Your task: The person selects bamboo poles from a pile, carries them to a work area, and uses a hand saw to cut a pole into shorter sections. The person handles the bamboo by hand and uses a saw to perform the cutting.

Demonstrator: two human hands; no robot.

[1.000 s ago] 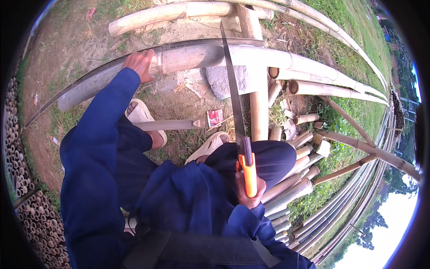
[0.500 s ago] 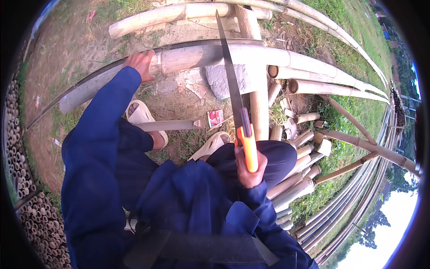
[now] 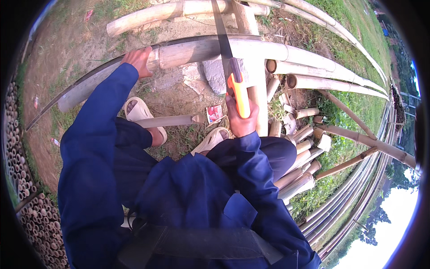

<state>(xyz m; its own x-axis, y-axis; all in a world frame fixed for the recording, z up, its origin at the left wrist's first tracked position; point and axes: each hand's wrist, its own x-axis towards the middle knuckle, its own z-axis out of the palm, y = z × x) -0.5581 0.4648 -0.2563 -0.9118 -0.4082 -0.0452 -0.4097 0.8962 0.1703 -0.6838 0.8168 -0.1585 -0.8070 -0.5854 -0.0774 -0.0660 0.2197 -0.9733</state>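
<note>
My left hand [image 3: 138, 62] is wrapped over a thick bamboo pole [image 3: 190, 54] that runs sideways in front of me, gripping it near a joint. In my right hand [image 3: 243, 120] is the orange handle of a handsaw [image 3: 241, 96]. The saw's dark blade points away from me and crosses the pole to the right of my left hand. Whether its teeth have cut into the bamboo cannot be made out. Beneath the pole, near the blade, stand a bamboo support [image 3: 257, 101] and a grey stone block [image 3: 215, 76].
Cut bamboo pieces [image 3: 298, 179] lie in a heap at my right. A short bamboo length [image 3: 168, 121] rests between my sandalled feet, near a red packet [image 3: 214, 113]. Stacked bamboo ends [image 3: 42, 215] fill the lower left. Long poles [image 3: 345, 219] stretch along the right.
My right hand has pushed the saw forward, away from me, so its handle is nearer the pole. My left hand keeps its hold in nearly the same place.
</note>
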